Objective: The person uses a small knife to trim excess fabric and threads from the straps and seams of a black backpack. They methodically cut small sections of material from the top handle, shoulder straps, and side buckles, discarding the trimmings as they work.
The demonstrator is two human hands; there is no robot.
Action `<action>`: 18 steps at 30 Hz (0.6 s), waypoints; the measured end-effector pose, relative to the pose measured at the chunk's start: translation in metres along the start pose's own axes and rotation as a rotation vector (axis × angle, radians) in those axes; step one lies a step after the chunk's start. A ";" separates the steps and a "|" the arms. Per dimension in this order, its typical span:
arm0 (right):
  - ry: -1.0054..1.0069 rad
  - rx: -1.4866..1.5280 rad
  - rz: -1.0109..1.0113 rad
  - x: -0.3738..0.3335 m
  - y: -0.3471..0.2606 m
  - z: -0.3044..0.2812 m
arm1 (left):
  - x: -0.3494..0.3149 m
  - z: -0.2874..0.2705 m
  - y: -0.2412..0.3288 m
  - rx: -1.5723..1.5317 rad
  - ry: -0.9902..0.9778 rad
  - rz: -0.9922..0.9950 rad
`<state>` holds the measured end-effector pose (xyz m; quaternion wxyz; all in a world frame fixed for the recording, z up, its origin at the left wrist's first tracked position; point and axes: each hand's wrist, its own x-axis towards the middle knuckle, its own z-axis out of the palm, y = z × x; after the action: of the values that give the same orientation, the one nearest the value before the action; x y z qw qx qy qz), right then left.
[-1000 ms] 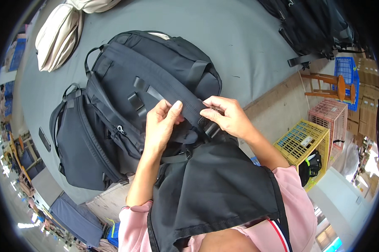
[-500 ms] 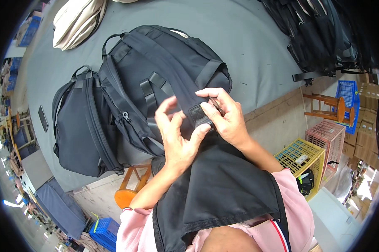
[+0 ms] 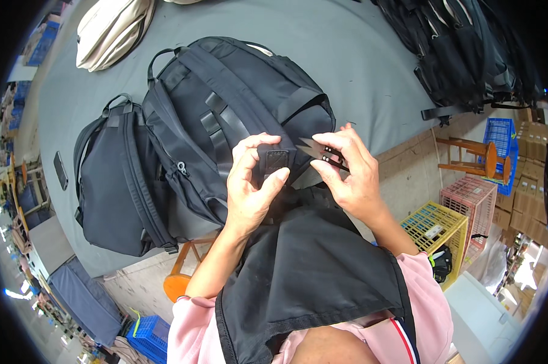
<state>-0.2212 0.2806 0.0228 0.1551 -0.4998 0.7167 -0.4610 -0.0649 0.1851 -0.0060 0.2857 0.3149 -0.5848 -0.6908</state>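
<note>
A large black backpack [image 3: 210, 115] lies on the grey-covered table in front of me, its straps facing up. My left hand [image 3: 249, 182] pinches the end of one of its shoulder straps [image 3: 234, 88], where a dark stitched square patch [image 3: 277, 159] faces up between thumb and fingers. In my right hand [image 3: 351, 173] are small thread snips [image 3: 322, 153], their pointed blades apart and aimed left toward the strap end. The blade tips are close to the strap but seem not to touch it.
Left of it lies a second black backpack [image 3: 113, 176], with a phone [image 3: 61, 170] beyond. A beige bag [image 3: 113, 33] and more black backpacks [image 3: 462, 54] lie farther back. Right of the table stand a wooden stool [image 3: 468, 156], a yellow crate [image 3: 434, 227] and a pink crate [image 3: 471, 200].
My right hand has drawn away from the patch to the right, and the snips now show plainly. My left hand has closed on the strap end.
</note>
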 end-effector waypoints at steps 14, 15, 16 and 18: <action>-0.165 -0.396 -0.343 0.018 -0.009 -0.010 | 0.004 -0.008 0.002 0.074 -0.060 -0.014; -0.172 -0.409 -0.348 0.019 -0.010 -0.010 | 0.004 -0.007 0.004 0.075 -0.046 -0.018; -0.180 -0.421 -0.353 0.019 -0.010 -0.011 | 0.005 -0.006 0.004 0.077 -0.032 -0.023; -0.193 -0.446 -0.371 0.021 -0.011 -0.012 | 0.005 -0.006 0.005 0.084 -0.028 -0.029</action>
<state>-0.2321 0.2680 0.0433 0.0219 -0.6853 0.6786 -0.2633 -0.0632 0.1769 -0.0026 0.2539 0.3255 -0.6127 -0.6739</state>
